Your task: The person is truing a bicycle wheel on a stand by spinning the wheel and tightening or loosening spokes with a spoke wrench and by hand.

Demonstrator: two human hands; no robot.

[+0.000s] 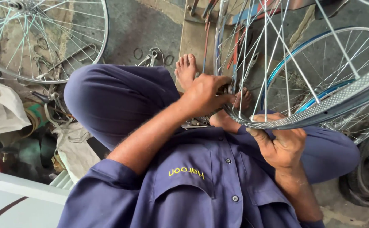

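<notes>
steel wheel rim [319,110], both hands gripping

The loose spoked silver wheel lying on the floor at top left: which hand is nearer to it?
Left. The left hand works at the held rim, apart from the loose spoked silver wheel. The right hand grips that rim farther away.

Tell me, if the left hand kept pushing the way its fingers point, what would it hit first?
Probably the spokes of the bare wheel rim: the left hand already reaches at them beside the rim, though depth is hard to judge.
</notes>
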